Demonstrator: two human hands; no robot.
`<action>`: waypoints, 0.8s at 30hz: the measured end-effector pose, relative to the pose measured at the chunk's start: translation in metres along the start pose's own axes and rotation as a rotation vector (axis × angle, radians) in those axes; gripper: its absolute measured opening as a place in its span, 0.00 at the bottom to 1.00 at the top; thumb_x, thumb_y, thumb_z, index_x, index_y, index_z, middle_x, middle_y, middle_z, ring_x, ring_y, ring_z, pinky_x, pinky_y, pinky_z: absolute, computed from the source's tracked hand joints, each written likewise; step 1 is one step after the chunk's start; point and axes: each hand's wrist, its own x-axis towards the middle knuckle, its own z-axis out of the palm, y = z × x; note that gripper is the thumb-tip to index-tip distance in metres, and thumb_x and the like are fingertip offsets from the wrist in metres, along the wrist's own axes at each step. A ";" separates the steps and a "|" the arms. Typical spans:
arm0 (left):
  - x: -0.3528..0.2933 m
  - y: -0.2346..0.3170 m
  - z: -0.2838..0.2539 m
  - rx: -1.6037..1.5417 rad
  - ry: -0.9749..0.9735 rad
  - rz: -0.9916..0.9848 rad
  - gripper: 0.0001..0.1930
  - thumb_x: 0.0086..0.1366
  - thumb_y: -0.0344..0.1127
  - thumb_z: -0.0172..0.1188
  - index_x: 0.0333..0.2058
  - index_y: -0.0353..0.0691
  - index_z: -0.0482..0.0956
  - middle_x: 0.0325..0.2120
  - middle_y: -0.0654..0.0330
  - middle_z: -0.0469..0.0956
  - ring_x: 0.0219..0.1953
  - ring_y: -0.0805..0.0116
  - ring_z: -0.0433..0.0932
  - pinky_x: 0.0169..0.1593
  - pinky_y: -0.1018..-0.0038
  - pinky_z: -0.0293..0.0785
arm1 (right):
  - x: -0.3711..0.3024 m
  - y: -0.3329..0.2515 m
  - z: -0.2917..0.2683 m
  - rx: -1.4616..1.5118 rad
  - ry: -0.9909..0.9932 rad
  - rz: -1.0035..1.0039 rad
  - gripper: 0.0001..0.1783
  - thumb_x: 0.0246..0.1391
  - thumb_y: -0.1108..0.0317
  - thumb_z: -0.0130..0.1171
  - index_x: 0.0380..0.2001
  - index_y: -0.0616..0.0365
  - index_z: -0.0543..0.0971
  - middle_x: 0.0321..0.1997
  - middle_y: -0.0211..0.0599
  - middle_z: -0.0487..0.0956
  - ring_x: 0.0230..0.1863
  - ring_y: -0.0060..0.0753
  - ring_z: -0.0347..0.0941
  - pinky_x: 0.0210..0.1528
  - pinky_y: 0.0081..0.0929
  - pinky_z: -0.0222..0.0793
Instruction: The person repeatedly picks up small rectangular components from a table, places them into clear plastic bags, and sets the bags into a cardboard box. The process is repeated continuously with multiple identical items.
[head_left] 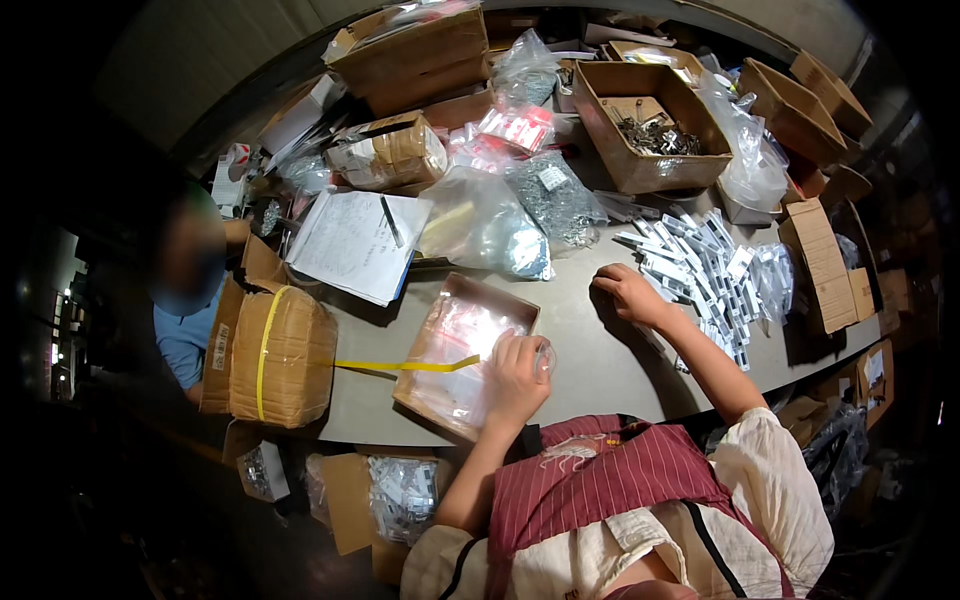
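My left hand is closed at the right edge of a shallow cardboard box, with a bit of clear plastic showing beside its fingers. Clear plastic bags fill the box. Across its front part runs a loose yellow strap. My right hand rests low on the tabletop, fingers curled and bunched together; what they hold, if anything, is too small to tell. Just beyond and right of it spreads a heap of slim white and grey hardware pieces, each long and flat.
A taped carton stands at the table's left edge, near another person. Farther back are a notepad with a pen, bags of small metal parts and a box of metal pieces. An open carton sits below the table edge.
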 end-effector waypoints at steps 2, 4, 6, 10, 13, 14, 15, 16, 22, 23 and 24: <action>0.000 0.001 0.000 -0.010 -0.004 -0.010 0.11 0.58 0.30 0.61 0.41 0.40 0.76 0.37 0.53 0.77 0.47 0.47 0.75 0.63 0.53 0.68 | -0.005 -0.005 -0.003 0.041 0.065 -0.002 0.29 0.41 0.83 0.57 0.52 0.63 0.77 0.56 0.50 0.75 0.60 0.56 0.70 0.63 0.41 0.68; -0.001 0.001 -0.001 -0.029 -0.005 -0.021 0.11 0.58 0.30 0.60 0.41 0.39 0.76 0.37 0.53 0.77 0.48 0.46 0.74 0.63 0.52 0.68 | -0.008 -0.006 0.001 0.071 0.152 0.044 0.29 0.40 0.84 0.56 0.51 0.64 0.77 0.55 0.50 0.75 0.59 0.57 0.70 0.62 0.41 0.68; -0.001 0.002 0.000 -0.050 -0.006 -0.029 0.11 0.59 0.29 0.60 0.41 0.39 0.76 0.37 0.53 0.77 0.49 0.45 0.74 0.63 0.51 0.68 | -0.007 -0.003 0.010 0.091 0.259 0.138 0.30 0.38 0.85 0.55 0.51 0.64 0.77 0.53 0.52 0.76 0.57 0.57 0.70 0.60 0.42 0.69; 0.001 0.003 -0.001 -0.116 -0.004 -0.023 0.10 0.59 0.27 0.59 0.41 0.37 0.76 0.37 0.52 0.77 0.49 0.44 0.74 0.64 0.49 0.67 | 0.001 0.001 0.021 0.052 0.268 0.191 0.28 0.39 0.85 0.55 0.49 0.63 0.79 0.51 0.50 0.77 0.54 0.57 0.71 0.57 0.43 0.70; 0.002 0.003 -0.003 -0.137 -0.009 -0.015 0.10 0.59 0.26 0.59 0.41 0.37 0.75 0.36 0.51 0.77 0.46 0.45 0.75 0.65 0.49 0.66 | 0.005 0.000 0.026 0.083 0.248 0.159 0.24 0.42 0.84 0.55 0.47 0.62 0.80 0.49 0.49 0.79 0.51 0.57 0.73 0.55 0.43 0.71; 0.002 0.004 -0.005 -0.144 -0.009 -0.020 0.10 0.59 0.26 0.59 0.41 0.37 0.75 0.36 0.51 0.77 0.45 0.45 0.76 0.66 0.49 0.66 | 0.006 -0.002 0.028 0.081 0.241 0.137 0.23 0.42 0.84 0.55 0.46 0.62 0.81 0.48 0.49 0.79 0.51 0.56 0.73 0.55 0.43 0.72; 0.003 0.006 -0.007 -0.153 -0.010 -0.025 0.10 0.59 0.25 0.59 0.41 0.37 0.76 0.35 0.51 0.77 0.44 0.45 0.76 0.66 0.49 0.66 | 0.005 -0.003 0.030 0.079 0.233 0.115 0.23 0.43 0.84 0.56 0.45 0.62 0.81 0.48 0.48 0.79 0.50 0.56 0.73 0.54 0.43 0.72; 0.004 0.007 -0.008 -0.163 -0.010 -0.031 0.10 0.59 0.25 0.59 0.40 0.36 0.76 0.35 0.51 0.77 0.43 0.45 0.76 0.67 0.49 0.65 | 0.005 -0.004 0.033 0.060 0.229 0.087 0.21 0.43 0.83 0.56 0.45 0.61 0.81 0.47 0.48 0.79 0.50 0.54 0.73 0.54 0.42 0.72; 0.005 0.010 -0.007 -0.183 0.033 -0.031 0.09 0.56 0.24 0.61 0.37 0.35 0.77 0.33 0.53 0.78 0.40 0.49 0.78 0.67 0.49 0.65 | -0.002 -0.023 0.046 0.009 0.185 0.012 0.21 0.35 0.79 0.63 0.39 0.58 0.78 0.45 0.43 0.76 0.49 0.52 0.72 0.50 0.41 0.74; 0.005 0.012 -0.008 -0.201 0.039 -0.011 0.09 0.56 0.24 0.62 0.37 0.35 0.77 0.34 0.53 0.78 0.40 0.49 0.78 0.67 0.49 0.66 | -0.005 -0.027 0.050 -0.009 0.177 0.003 0.18 0.37 0.78 0.63 0.37 0.58 0.77 0.44 0.42 0.76 0.48 0.52 0.72 0.48 0.42 0.75; 0.005 0.014 -0.010 -0.215 0.045 0.008 0.09 0.56 0.24 0.62 0.37 0.35 0.77 0.34 0.54 0.78 0.40 0.49 0.78 0.66 0.50 0.66 | -0.007 -0.033 0.051 -0.014 0.223 -0.046 0.13 0.42 0.75 0.60 0.35 0.57 0.75 0.41 0.43 0.74 0.44 0.52 0.71 0.43 0.44 0.75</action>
